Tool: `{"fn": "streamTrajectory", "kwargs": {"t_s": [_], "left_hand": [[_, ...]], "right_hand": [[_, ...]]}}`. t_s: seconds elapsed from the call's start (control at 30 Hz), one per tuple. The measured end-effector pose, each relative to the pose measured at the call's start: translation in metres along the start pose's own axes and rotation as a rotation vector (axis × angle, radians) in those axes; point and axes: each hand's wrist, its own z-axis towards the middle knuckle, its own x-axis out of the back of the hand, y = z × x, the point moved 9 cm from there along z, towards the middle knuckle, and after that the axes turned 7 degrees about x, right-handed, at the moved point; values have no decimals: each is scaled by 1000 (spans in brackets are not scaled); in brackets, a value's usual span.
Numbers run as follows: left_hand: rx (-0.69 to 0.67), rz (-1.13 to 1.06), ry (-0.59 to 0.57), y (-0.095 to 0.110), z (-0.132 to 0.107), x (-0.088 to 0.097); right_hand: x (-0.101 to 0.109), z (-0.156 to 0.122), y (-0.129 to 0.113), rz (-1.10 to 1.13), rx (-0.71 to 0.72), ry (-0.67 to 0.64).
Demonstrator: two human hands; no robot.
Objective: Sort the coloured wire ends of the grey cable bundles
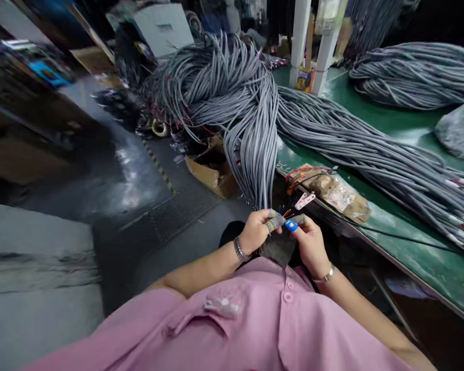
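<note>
My left hand [255, 230], with grey finger cots on its fingertips, is closed in a pinch at the stripped end of a grey cable. Thin coloured wires [288, 213] fan out from between my two hands. My right hand [310, 244] pinches at these wires from the other side, a blue cover on its thumb and a grey cot on the index finger. The fingertips nearly meet, and the exact grip point is partly hidden. Just beyond them, a thick bundle of grey cables [257, 139] hangs down off the table edge.
A green table [394, 206] runs along the right, carrying long grey cables [355, 139] and a coil [417, 74]. Near its edge lie a pink clip [305, 200] and a taped brown block [332, 191]. An open cardboard box [204, 172] stands on the floor.
</note>
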Motion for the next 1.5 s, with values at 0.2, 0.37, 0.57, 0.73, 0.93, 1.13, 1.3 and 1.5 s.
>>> {"fn": "streamTrajectory", "kwargs": {"t_s": [0.2,0.37,0.57,0.73,0.93,1.13,1.3,1.5], "left_hand": [[-67,154,-32,10,-2,-5],[-138,226,-9,19,-5,-8],[-68,121,11,16,-5,-6],[-19,15,36,8,-2,0],[-9,-34,41,1,-1,0],[-8,16,44,4,-3,-4],[-34,-16,51,2,-2,-1],[-20,-15,42,-1,-2,-2]], "right_hand": [[0,8,4,40,-29,-7],[-3,9,8,100,-62,7],[-4,4,19,229,-90,62],[-6,0,22,253,-128,-32],[-2,0,19,238,-112,-11],[3,4,22,237,-126,74],[1,2,23,208,-142,45],[-4,2,23,253,-190,-17]]}}
